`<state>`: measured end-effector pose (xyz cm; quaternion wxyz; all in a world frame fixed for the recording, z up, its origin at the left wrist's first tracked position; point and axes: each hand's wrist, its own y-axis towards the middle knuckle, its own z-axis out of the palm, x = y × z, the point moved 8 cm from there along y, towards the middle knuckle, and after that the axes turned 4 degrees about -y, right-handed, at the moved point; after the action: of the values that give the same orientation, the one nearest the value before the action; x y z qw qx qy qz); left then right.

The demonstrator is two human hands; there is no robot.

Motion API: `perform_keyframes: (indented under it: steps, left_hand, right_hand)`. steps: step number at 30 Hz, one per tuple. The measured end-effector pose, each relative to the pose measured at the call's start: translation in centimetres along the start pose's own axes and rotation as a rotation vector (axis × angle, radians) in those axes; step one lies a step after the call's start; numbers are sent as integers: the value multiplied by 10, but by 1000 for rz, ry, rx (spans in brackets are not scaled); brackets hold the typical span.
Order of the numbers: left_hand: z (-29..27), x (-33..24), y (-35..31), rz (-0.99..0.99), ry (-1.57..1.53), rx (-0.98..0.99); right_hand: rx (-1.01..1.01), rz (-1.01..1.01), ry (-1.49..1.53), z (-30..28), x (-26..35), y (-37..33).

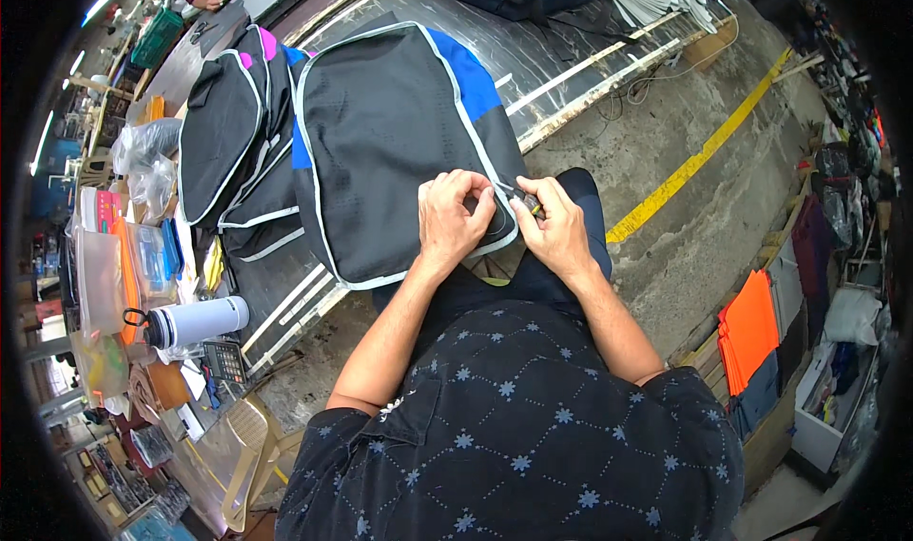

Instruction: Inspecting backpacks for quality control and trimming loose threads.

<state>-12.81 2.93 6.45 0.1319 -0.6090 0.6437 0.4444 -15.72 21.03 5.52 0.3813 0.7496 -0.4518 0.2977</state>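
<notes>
A black bag (385, 123) with blue sides and pale grey piping (369, 283) was laid over the near edge of the desk (542, 51), its near right corner placed between both hands. By the fingers of the right hand (556, 225), a small dark tool (535, 209) with a yellow mark was grasped close to the piping; its exact kind was hidden. The fingers of the left hand (452, 218) were curled over the fabric, thumb toward forefinger — whether a thread was pinched there could not be made out. Finishing work at the piped corner, perhaps thread trimming, was judged to be in hand. For the next move, a steadied corner and careful placing of the tool seemed called for — if it was a cutter, the fabric could be nicked. More black bags (217, 142) were gathered to the left.
</notes>
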Motion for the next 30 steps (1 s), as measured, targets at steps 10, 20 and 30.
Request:
perform_keyframes:
  steps: [10, 20, 30]
  left_hand:
    - [0, 16, -3, -155, -199, -4]
    - [-8, 21, -8, -65, -365, -142]
    - [6, -15, 31, 148, 96, 165]
  right_hand:
    - [-46, 19, 31, -6, 13, 2]
    - [135, 186, 50, 22, -30, 9]
    - [239, 545, 770, 48, -65, -7]
